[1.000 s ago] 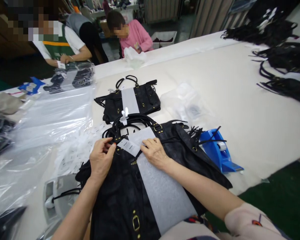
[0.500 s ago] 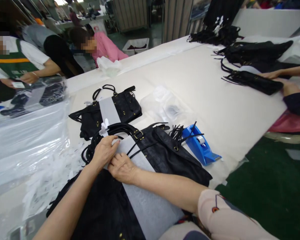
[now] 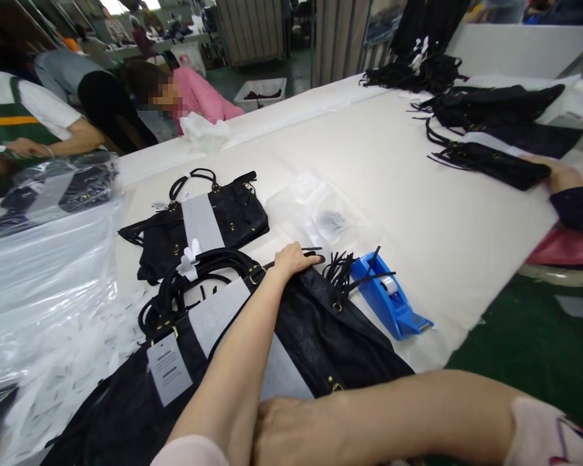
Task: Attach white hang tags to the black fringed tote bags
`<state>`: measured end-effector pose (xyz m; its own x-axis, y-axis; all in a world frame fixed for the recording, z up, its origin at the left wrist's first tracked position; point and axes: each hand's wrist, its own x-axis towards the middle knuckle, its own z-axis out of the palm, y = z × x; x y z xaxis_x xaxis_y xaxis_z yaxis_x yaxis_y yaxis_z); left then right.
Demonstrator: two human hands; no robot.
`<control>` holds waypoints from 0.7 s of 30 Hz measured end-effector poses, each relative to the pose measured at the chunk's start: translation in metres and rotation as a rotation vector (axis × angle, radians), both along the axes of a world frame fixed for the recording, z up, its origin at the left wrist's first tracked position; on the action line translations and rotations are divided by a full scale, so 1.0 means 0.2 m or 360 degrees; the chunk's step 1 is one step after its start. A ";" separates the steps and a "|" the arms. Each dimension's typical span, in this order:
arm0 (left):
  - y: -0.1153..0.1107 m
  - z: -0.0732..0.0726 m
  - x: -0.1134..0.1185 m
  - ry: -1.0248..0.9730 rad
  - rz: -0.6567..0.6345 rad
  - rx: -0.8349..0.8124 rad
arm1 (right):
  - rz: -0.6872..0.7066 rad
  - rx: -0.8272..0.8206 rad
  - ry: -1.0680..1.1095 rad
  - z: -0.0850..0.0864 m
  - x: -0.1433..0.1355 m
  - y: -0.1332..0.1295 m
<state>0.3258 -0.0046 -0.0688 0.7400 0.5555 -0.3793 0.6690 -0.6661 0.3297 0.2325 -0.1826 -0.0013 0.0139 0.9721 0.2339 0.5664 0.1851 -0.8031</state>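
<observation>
A large black handbag (image 3: 354,336) lies on the table in front of me, with a grey paper band (image 3: 284,372) around its middle. My left hand (image 3: 293,260) grips the bag's top edge near its far right corner, fingers curled over it. Lower down, my right hand (image 3: 284,424) rests at the near part of the band; its fingers are hidden behind my left forearm. The bag's handles (image 3: 233,259) arch up at the far side, with a bit of white wrapping (image 3: 189,259) on them. A printed hang tag (image 3: 169,370) lies on the bag's left part.
A blue tape dispenser (image 3: 391,298) stands just right of the bag, touched by its tassel. Beyond lies another banded black handbag (image 3: 243,213), beside a clear plastic bag (image 3: 311,207). Plastic sheeting (image 3: 43,272) covers the left. Co-workers handle bags at left and right (image 3: 563,178).
My hands have parted from the band near the handles. The left moved right to the bag's top edge; the right came down towards me. The hang tag now shows on the bag.
</observation>
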 end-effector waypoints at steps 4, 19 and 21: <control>-0.02 -0.04 -0.02 0.0126 -0.0124 -0.0095 | 0.0063 -0.0103 0.0179 0.07 0.52 -0.03; -0.14 0.12 -0.20 0.0007 -0.0879 0.0089 | -0.0466 -0.0922 -0.0445 -0.64 1.09 0.61; -0.15 0.13 -0.23 -0.0058 -0.0875 0.0087 | -0.0617 -0.0866 -0.0510 -0.63 1.09 0.57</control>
<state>0.2804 -0.0340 -0.0423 0.9387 0.1017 -0.3294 0.2065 -0.9310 0.3011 0.4514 -0.0692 -0.1267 0.3917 0.8910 -0.2295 0.7323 -0.4529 -0.5085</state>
